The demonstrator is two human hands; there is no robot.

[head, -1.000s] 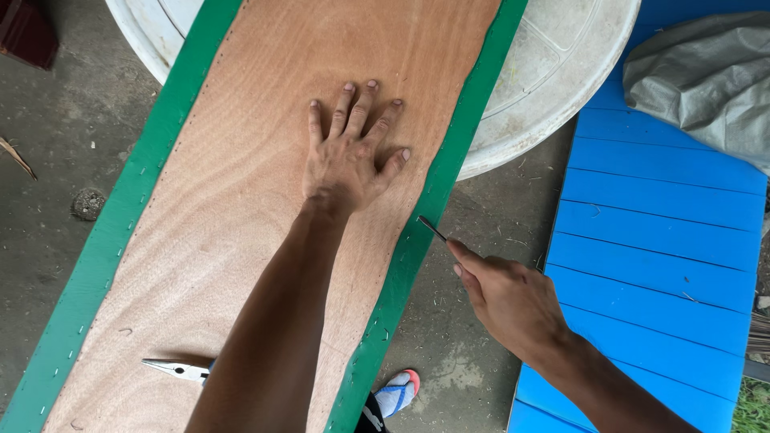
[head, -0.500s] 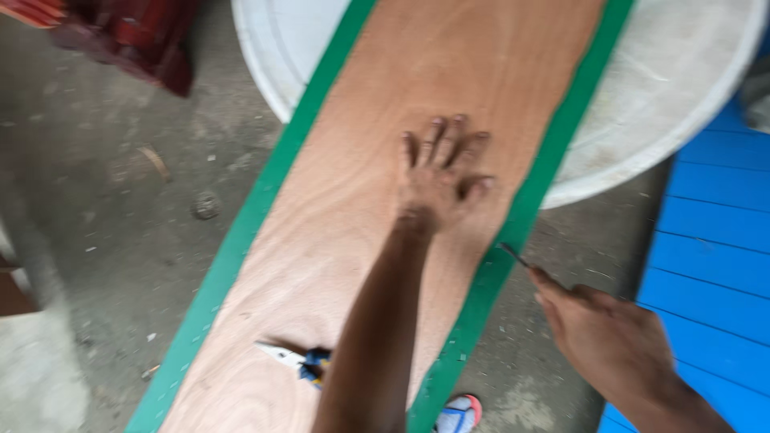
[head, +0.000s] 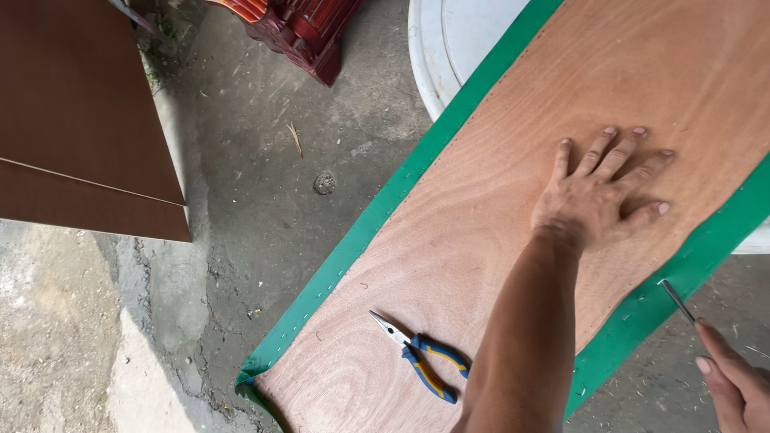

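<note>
Plywood board (head: 481,232) under flat left hand (head: 597,196); right hand (head: 734,385) grips thin tool (head: 678,301).

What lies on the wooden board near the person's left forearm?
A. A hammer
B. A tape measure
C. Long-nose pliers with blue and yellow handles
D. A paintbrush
C: pliers with blue and yellow handles lie on the board beside the forearm, while the left hand presses flat farther up the board.
</note>
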